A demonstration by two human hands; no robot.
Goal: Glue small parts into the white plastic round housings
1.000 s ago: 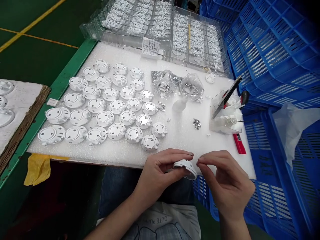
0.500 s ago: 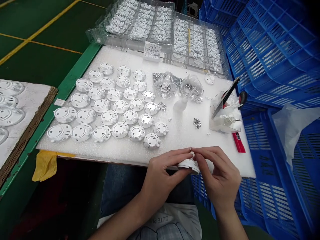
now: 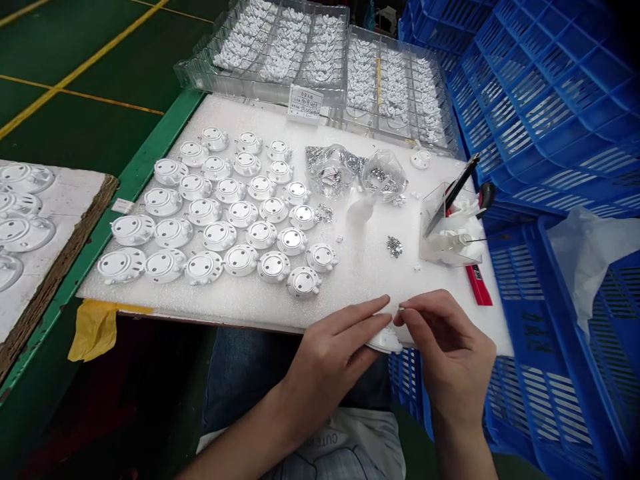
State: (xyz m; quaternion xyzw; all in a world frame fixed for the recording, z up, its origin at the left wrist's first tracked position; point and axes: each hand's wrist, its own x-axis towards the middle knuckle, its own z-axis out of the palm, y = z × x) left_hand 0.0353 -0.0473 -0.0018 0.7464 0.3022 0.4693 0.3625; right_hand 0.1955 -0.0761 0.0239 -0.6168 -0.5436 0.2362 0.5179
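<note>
My left hand [image 3: 330,353] grips a round white part [image 3: 386,341] at the front edge of the foam-topped table, its fingers covering much of it. Just right of that part, my right hand [image 3: 453,353] pinches a tiny item between thumb and forefinger, too small to name. Several similar white round parts [image 3: 241,260], each with dark dots, lie in rows to the left. A small pile of silvery pieces [image 3: 394,247] lies beyond my hands, near a translucent bottle [image 3: 360,210].
Clear trays [image 3: 280,83] of small white pieces line the back. At the right are a clear box [image 3: 435,247] with tools, a red object [image 3: 479,285] and blue crates [image 3: 550,133]. Two plastic bags [image 3: 384,175] of metal bits lie mid-table. A white board [image 3: 60,220] is at left.
My right hand has moved slightly right, away from my left fingers, with its pinch closed. The white part has tilted and shifted a little right in my left hand.
</note>
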